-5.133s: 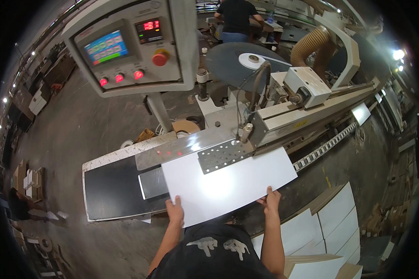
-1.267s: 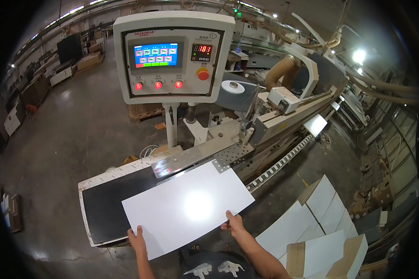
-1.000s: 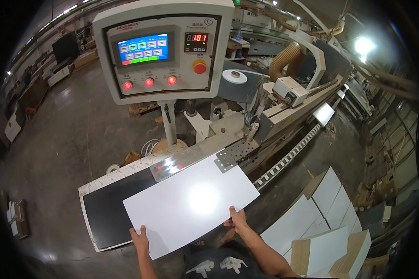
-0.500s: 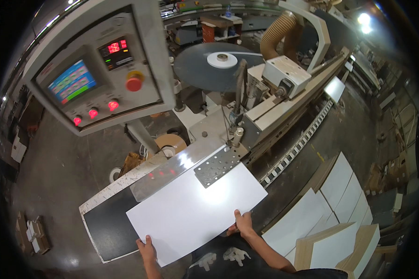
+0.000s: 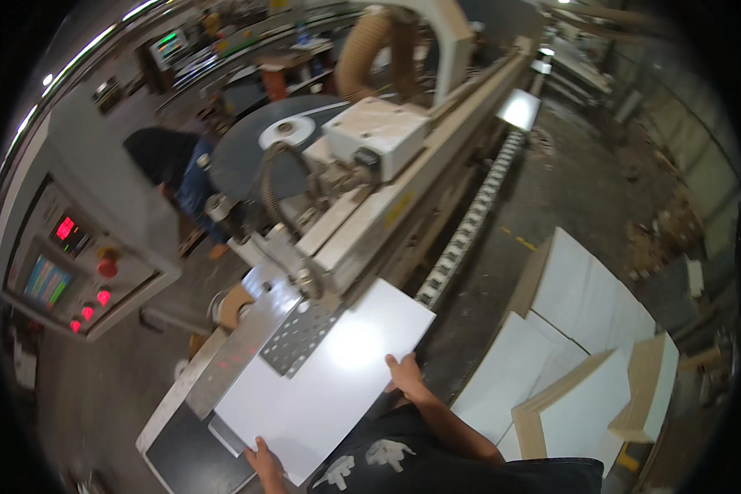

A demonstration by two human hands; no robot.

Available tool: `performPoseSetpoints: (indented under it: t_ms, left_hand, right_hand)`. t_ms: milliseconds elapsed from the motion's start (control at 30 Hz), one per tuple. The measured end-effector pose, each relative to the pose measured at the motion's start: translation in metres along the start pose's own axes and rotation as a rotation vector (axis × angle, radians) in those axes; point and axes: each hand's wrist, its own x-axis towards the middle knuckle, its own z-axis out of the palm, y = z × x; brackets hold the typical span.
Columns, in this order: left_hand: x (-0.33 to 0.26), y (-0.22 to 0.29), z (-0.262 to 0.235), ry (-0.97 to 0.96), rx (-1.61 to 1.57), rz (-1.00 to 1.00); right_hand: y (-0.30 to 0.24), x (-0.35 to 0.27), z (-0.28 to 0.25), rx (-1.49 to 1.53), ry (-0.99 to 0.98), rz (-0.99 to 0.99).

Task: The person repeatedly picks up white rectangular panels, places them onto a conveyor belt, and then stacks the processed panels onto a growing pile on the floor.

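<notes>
A flat white rectangular panel (image 5: 305, 412) lies tilted across the front of an edge-banding machine (image 5: 379, 140). Its far long edge is against a perforated metal plate (image 5: 300, 339), and its far right corner reaches toward the conveyor track. My left hand (image 5: 263, 463) grips the near left edge, thumb on top. On the near right edge, my right hand (image 5: 404, 375) is closed the same way, its thumb over the white face. The fingers under the panel are mostly hidden.
Stacked white panels with raw board edges (image 5: 568, 346) stand to my right. A control box (image 5: 82, 255) with lit red buttons is at the left. Beyond the conveyor track (image 5: 477, 206) runs the floor. A person (image 5: 160, 160) bends down behind the control box.
My view has swung to the right. Both hands have slid the white panel forward along the perforated plate, toward the track. A bending person now shows behind the control box.
</notes>
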Motion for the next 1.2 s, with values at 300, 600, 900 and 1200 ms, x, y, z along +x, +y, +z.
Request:
performPoseSetpoints:
  t_ms: [300, 600, 900, 1200]
  left_hand:
    - [-0.050, 0.047, 0.121, -0.193, -0.077, -0.183]
    - [-0.025, 0.030, 0.168, -0.796, -0.146, -0.359]
    - [-0.010, 0.020, 0.203, -1.154, 0.140, -0.370]
    - [-0.120, -0.011, 0.154, -0.940, 0.405, 0.671]
  right_hand:
    - [-0.033, -0.012, -0.044, 0.263, 0.149, -0.064]
    - [0.143, -0.155, -0.063, -0.049, 0.089, 0.096]
    - [0.317, -0.272, -0.140, 0.801, 0.564, 0.078]
    - [0.406, -0.304, -0.283, 1.207, 1.065, 0.228]
